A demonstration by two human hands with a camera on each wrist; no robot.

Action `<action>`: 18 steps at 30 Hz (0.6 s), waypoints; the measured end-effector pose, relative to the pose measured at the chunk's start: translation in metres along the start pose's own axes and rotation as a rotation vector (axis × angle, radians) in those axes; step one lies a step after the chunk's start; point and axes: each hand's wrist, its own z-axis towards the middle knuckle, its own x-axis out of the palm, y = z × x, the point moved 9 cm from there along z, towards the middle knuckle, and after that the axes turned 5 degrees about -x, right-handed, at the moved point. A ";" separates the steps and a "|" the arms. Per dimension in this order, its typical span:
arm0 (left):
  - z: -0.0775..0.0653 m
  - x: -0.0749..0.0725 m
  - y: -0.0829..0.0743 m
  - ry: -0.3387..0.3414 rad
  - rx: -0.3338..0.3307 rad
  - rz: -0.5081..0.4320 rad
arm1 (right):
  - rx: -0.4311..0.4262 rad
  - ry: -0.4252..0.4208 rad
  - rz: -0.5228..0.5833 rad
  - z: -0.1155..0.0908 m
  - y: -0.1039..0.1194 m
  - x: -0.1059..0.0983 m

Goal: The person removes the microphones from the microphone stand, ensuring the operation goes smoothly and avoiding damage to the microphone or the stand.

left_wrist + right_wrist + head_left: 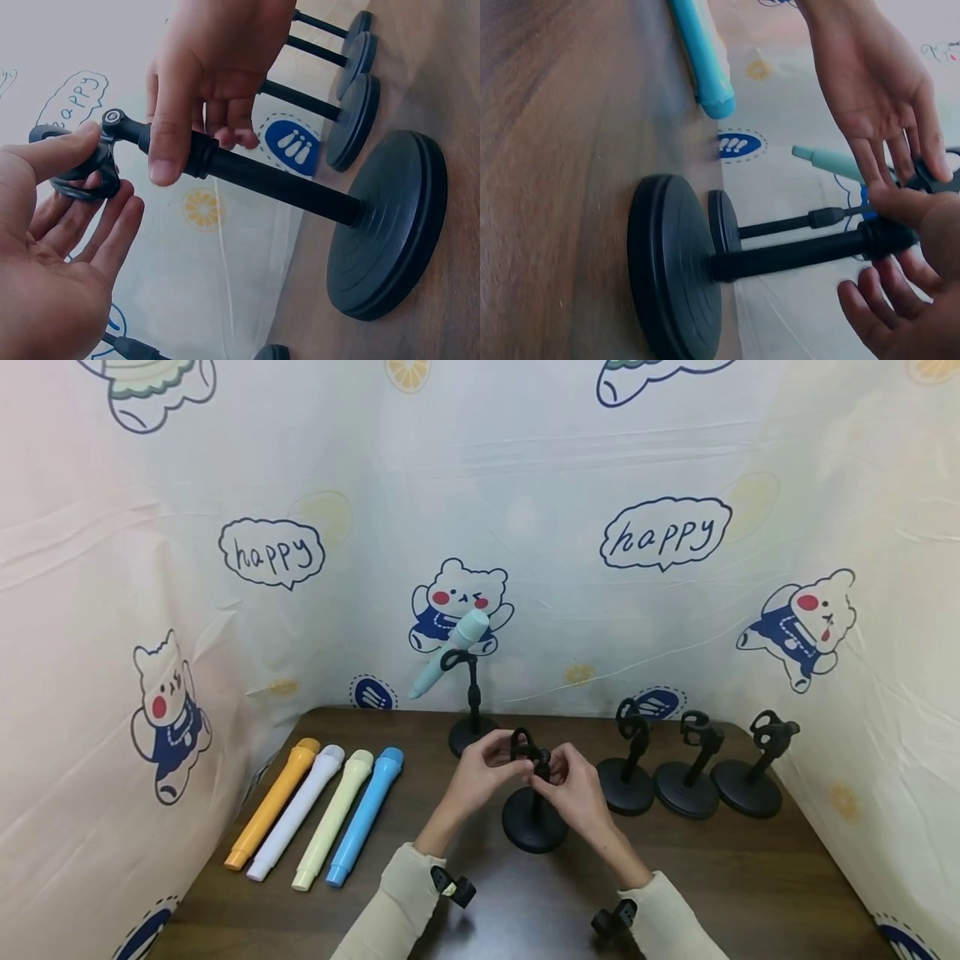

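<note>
A black desktop microphone stand with a round base stands upright on the table in front of me. My left hand pinches the clip at its top between thumb and fingers. Just below the clip joint, my right hand holds the upper stem, its thumb pressed along the collar. The clip is partly covered by fingers. Behind it, another stand carries a light teal toy microphone, tilted with its head up to the right.
Orange, white, pale yellow and blue microphones lie side by side at the left. Three more black stands line the right rear. A printed cloth rises behind the wooden table.
</note>
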 end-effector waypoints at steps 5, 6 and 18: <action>-0.001 0.000 0.001 0.001 -0.005 0.002 | -0.031 0.159 0.119 -0.001 -0.001 0.005; -0.001 0.000 0.002 0.001 -0.006 0.003 | -0.040 0.189 0.144 -0.001 0.000 0.006; -0.001 0.000 0.002 -0.012 -0.009 0.012 | -0.142 0.164 0.114 0.000 0.008 -0.002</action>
